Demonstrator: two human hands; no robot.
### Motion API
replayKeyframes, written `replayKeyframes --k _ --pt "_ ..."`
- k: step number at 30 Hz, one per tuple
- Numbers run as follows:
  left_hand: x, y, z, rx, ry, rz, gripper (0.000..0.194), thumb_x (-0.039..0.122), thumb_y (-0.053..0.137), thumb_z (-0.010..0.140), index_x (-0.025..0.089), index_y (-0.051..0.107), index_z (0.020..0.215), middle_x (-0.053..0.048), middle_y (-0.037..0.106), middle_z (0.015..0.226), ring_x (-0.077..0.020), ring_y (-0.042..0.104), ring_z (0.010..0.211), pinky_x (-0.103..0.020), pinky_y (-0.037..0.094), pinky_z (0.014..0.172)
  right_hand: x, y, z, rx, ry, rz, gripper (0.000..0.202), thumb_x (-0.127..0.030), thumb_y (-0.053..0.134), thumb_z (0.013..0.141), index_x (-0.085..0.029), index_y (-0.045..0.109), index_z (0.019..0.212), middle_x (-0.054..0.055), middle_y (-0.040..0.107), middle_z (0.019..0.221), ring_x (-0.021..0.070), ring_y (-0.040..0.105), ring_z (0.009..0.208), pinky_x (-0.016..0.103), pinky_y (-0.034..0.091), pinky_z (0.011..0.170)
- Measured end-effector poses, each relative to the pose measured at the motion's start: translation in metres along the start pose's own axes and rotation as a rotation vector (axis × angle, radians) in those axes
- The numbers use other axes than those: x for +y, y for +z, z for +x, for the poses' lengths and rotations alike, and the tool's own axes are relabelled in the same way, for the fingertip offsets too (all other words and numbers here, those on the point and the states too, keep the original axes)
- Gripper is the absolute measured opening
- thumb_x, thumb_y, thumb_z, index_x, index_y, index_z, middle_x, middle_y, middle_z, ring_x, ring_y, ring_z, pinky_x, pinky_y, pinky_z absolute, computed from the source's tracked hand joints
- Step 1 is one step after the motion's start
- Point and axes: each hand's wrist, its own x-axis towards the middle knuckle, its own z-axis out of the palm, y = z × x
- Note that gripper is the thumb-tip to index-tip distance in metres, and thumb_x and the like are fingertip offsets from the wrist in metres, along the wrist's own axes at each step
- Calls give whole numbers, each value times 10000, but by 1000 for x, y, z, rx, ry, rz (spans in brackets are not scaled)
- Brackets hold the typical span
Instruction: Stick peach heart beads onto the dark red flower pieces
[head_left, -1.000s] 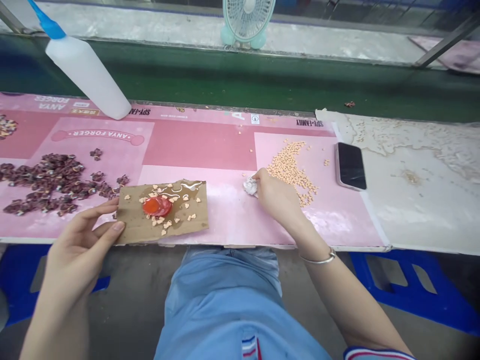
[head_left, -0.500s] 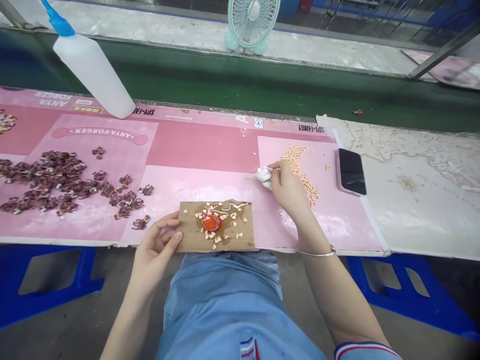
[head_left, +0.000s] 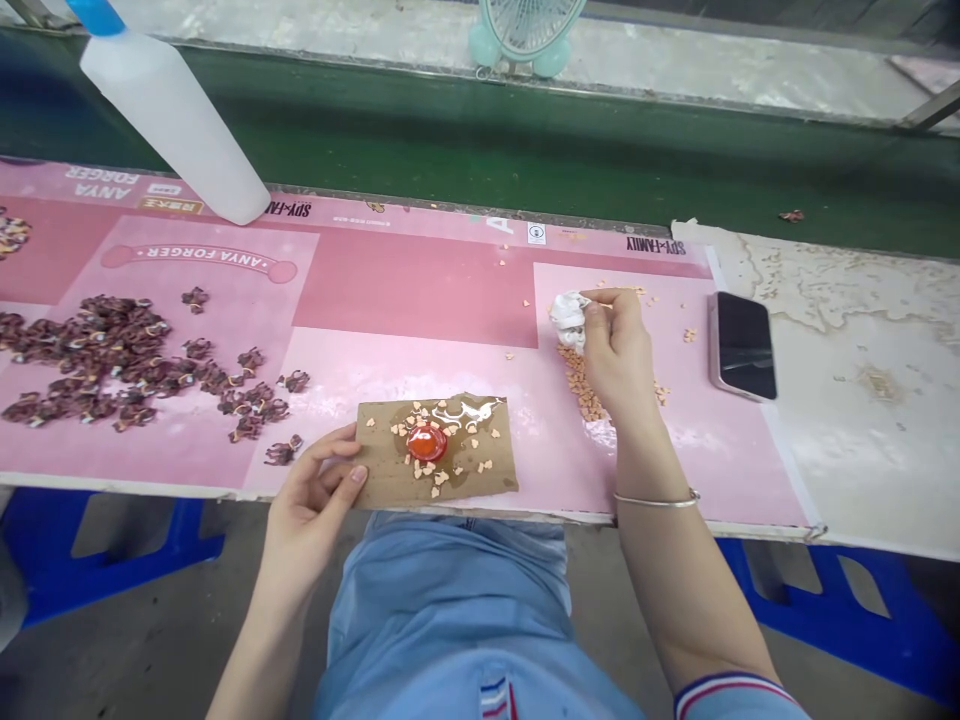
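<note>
My left hand (head_left: 319, 495) grips the left edge of a piece of brown cardboard (head_left: 382, 480) at the table's front edge, thumb on top. On the cardboard sit a small round red piece (head_left: 427, 442), a wet, shiny clear liquid (head_left: 472, 410) and several small peach-coloured bits. Farther right, my right hand (head_left: 619, 345) pinches a crumpled white tissue (head_left: 569, 320) between thumb and fingers. Beneath and around that hand lies a spread of small peach-coloured pieces (head_left: 581, 388), partly hidden by it.
A heap of dark brownish-red small pieces (head_left: 112, 350) covers the table's left side. Behind it a white squeeze bottle (head_left: 180, 125) with a blue top stands. A phone (head_left: 742, 345) lies at right. A green strip (head_left: 375, 130) and a mint fan (head_left: 529, 25) are at the back.
My right hand has moved right and slightly up with the tissue, over the peach-coloured pieces. My left hand still holds the cardboard. The camera view has shifted a little.
</note>
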Motion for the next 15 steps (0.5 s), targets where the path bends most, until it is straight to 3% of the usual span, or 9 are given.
replayKeyframes --k 5,9,15 --pt "3 0 1 -9 -29 19 468 576 951 729 201 764 937 -153 753 1333 -220 787 942 -265 638 757 1 -10 -6 -56 -24 108 283 -485 563 987 -266 558 1165 57 700 976 221 705 854 366 546 724" --pt "2 -2 0 -13 -30 19 447 563 945 747 207 767 950 -149 754 1341 -220 798 938 -271 651 775 -1 -20 -27 -193 -145 89 241 -425 654 884 -269 548 1033 53 727 1044 221 730 887 366 593 750" --pt "-4 -1 -1 6 19 -16 359 501 933 782 224 776 948 -128 761 1333 -216 796 918 -270 662 761 -11 -13 -50 -158 -172 -137 59 -297 576 841 -258 541 814 47 690 835 229 634 795 344 460 706"
